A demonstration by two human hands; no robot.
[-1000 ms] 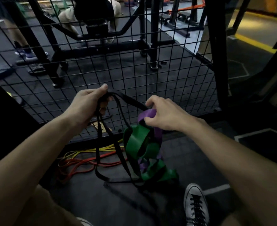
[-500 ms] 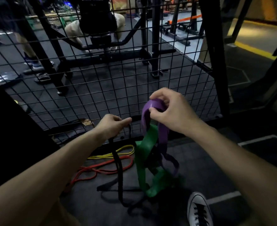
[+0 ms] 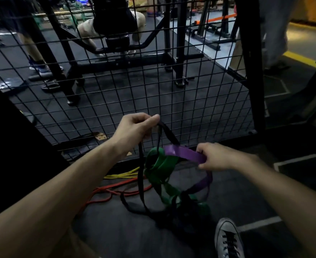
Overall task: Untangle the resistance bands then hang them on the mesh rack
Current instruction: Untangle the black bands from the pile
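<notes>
My left hand (image 3: 134,127) pinches the top of a thin black band (image 3: 140,175) and holds it up in front of the mesh rack (image 3: 190,101). Lower and to the right, my right hand (image 3: 216,157) grips a wide purple band (image 3: 185,152) and pulls it sideways. A broad green band (image 3: 160,164) is wound round both, between my hands. All three hang in one tangle down to the dark floor, where their lower loops lie knotted together.
A red band (image 3: 116,190) and a yellow band (image 3: 121,175) lie on the floor at the rack's foot. My grey sneaker (image 3: 228,239) is at the lower right. Behind the mesh stand a black bench frame (image 3: 120,56) and people's legs.
My left hand has risen with the black band. My right hand has dropped and moved right, stretching the purple band out flat from the green one.
</notes>
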